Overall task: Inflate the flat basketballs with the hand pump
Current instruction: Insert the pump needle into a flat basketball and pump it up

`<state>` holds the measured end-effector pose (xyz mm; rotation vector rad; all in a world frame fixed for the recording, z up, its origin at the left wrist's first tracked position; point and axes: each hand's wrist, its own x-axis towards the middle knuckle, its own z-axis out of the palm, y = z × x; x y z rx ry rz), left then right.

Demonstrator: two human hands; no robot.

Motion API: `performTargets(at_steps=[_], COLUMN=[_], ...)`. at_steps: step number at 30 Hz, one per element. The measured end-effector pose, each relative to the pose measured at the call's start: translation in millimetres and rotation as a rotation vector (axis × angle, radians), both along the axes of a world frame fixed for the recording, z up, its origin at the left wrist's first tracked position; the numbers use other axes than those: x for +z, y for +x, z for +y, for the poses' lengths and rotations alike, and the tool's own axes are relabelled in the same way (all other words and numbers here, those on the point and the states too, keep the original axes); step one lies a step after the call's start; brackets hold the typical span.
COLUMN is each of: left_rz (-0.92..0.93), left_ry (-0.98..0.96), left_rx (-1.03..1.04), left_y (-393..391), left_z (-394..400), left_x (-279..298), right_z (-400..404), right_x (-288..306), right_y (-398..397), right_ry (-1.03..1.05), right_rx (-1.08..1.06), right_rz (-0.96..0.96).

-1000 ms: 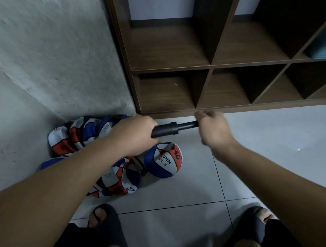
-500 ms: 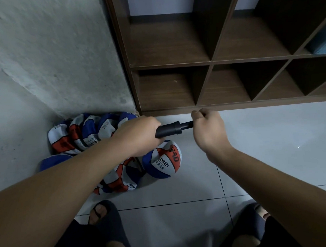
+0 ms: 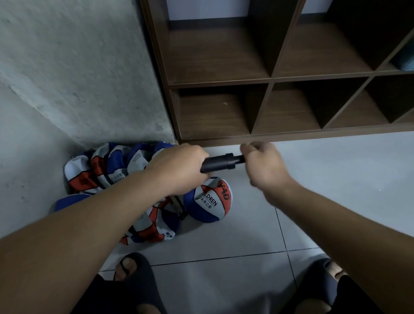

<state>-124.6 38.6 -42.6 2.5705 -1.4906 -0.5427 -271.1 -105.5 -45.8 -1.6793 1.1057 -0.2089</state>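
The left hand (image 3: 178,167) wraps the barrel of the black hand pump (image 3: 221,163), held level above the floor (image 3: 228,239). The right hand (image 3: 261,164), fingers curled, grips the handle end, which is hidden inside the fist; only a short stub of rod shows between collar and knuckles, so the plunger looks nearly pushed in.

The flat basketballs (image 3: 111,165) lie heaped in the corner at about 9 o'clock from the pump, crumpled red, white and blue skins against the wall (image 3: 79,79). One rounder ball (image 3: 209,199) sits just under the left hand, at 6 o'clock from the pump. Whether a hose or needle joins pump to ball I cannot tell; the left fist covers that end.

The step in hand seems to be a pump stroke. To do it well, keep the left grip firm and the barrel steady so the outlet does not twist at the valve. Draw the handle straight out toward 3 o'clock along the barrel's axis, then push fully home; a sideways pull may bend the rod. Full strokes likely fill faster than short jabs.

The wooden cubby shelf (image 3: 269,78) stands at 12 o'clock, and a sandalled foot (image 3: 132,269) is planted at 6 o'clock.
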Motion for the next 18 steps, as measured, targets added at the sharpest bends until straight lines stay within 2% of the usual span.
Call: performTargets(at_steps=[4, 7, 12, 18], left_rz=[0.014, 0.007, -0.019, -0.068], left_ry=[0.010, 0.027, 0.047, 0.071], left_rx=[0.037, 0.035, 0.035, -0.029], left_y=[18, 17, 6, -1], left_z=[7, 6, 2, -2], left_x=[3, 1, -3, 2], right_z=[-41, -46, -10, 22], right_x=[7, 6, -2, -10], right_y=[-9, -11, -6, 1], right_ry=[-0.007, 0.009, -0.034, 0.049], right_rx=[-0.194, -0.255, -0.158, -0.098], right_rz=[-0.007, 0.014, -0.003, -0.051])
